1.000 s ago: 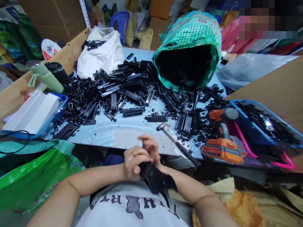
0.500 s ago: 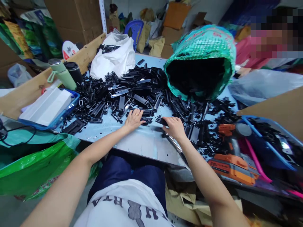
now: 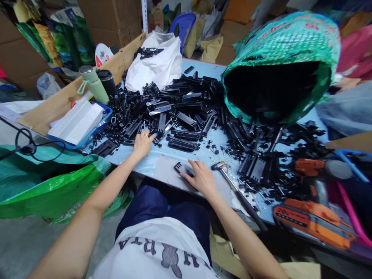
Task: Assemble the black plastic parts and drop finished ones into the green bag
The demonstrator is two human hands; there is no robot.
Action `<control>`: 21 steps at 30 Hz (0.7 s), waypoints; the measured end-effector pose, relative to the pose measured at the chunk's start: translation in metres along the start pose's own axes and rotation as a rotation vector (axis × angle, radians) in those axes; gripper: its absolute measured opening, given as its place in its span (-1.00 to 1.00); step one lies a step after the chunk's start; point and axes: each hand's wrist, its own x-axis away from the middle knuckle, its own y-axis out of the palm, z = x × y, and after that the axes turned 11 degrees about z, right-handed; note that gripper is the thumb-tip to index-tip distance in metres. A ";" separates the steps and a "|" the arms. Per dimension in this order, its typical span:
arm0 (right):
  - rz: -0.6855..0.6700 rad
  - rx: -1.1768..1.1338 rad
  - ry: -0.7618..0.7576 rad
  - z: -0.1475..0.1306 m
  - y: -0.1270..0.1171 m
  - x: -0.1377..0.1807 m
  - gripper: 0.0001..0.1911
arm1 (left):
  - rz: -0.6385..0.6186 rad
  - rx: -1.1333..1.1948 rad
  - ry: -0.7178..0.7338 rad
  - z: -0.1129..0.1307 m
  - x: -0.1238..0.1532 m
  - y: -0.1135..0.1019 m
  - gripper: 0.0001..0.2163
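Observation:
My right hand (image 3: 202, 179) rests at the table's front edge, its thumb and fingers around a black slotted plastic part (image 3: 182, 169) lying on a grey mat (image 3: 165, 169). The part's toothed end points to the far left, and my palm hides some of it. My left hand (image 3: 143, 144) reaches to the front of a heap of black parts (image 3: 186, 104), thumb apart from the fingers; the fingertips touch small black pieces there. Between the hands and the heap lie several long black parts (image 3: 183, 144) side by side. A hammer (image 3: 229, 180) lies right of my right hand.
A green woven sack (image 3: 286, 50) gapes toward me at the back right. An orange cordless drill (image 3: 315, 223) lies at the right edge. A white bag (image 3: 158, 64), a green flask (image 3: 94, 85), a black cup (image 3: 107, 82) and a blue tray (image 3: 78, 144) stand left. Beyond the sack is another person's sleeve (image 3: 354, 50).
My right hand has brought the slotted part nearer, onto the grey mat. My left hand has moved left off the long parts to the small pieces. The hammer shows more fully; the view has shifted.

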 end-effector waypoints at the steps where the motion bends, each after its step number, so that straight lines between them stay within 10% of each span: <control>1: -0.040 0.004 0.007 -0.005 0.002 -0.001 -0.42 | -0.016 0.012 0.034 0.004 -0.004 0.002 -0.63; 9: -0.033 -0.674 0.390 0.000 0.005 0.001 -0.57 | 0.059 0.277 0.209 -0.005 0.011 -0.016 -0.82; 13: -0.068 -0.983 0.581 -0.001 0.003 -0.004 -0.52 | 0.156 0.570 0.180 0.028 0.024 -0.046 -0.83; 21: -0.234 -0.435 -0.307 0.000 -0.027 0.012 -0.61 | 0.007 0.700 0.138 0.084 0.038 -0.043 -0.70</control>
